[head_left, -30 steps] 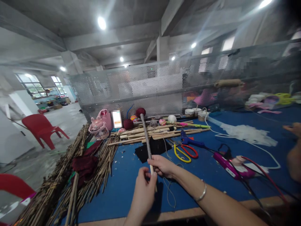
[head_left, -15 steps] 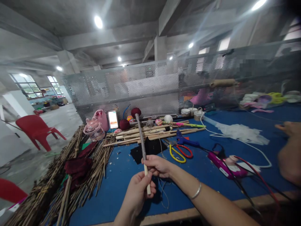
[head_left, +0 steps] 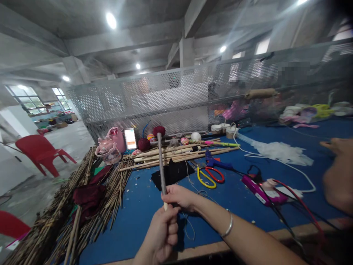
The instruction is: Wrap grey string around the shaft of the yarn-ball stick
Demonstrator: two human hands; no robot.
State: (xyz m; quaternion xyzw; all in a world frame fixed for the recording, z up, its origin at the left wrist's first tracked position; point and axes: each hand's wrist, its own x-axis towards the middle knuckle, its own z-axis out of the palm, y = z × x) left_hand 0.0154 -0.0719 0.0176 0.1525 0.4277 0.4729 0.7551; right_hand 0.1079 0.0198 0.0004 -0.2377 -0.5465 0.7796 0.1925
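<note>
I hold a mallet-like stick (head_left: 161, 165) with both hands. It points away from me, with a dark red round head (head_left: 159, 130) at its far end, a grey wrapping along most of its length and a pale bare wooden part nearest me. My left hand (head_left: 164, 230) is closed in a fist around the pale lower end. Just above it, my right hand (head_left: 178, 197) pinches the stick where the grey covering meets bare wood. Thin grey cord (head_left: 189, 226) lies loose on the table below my right hand.
A black cloth (head_left: 176, 173), scissors (head_left: 206, 176) with yellow and red handles, a blue glue gun (head_left: 217, 162) and a purple power strip (head_left: 259, 191) lie ahead. Bundled twigs (head_left: 93, 217) fill the left. Wooden sticks (head_left: 149, 158) lie behind. Another person's hand (head_left: 339, 173) is at right.
My left fist has closed further around the stick's lower end, hiding the tip. The stick's near part and my right hand have shifted slightly left and down.
</note>
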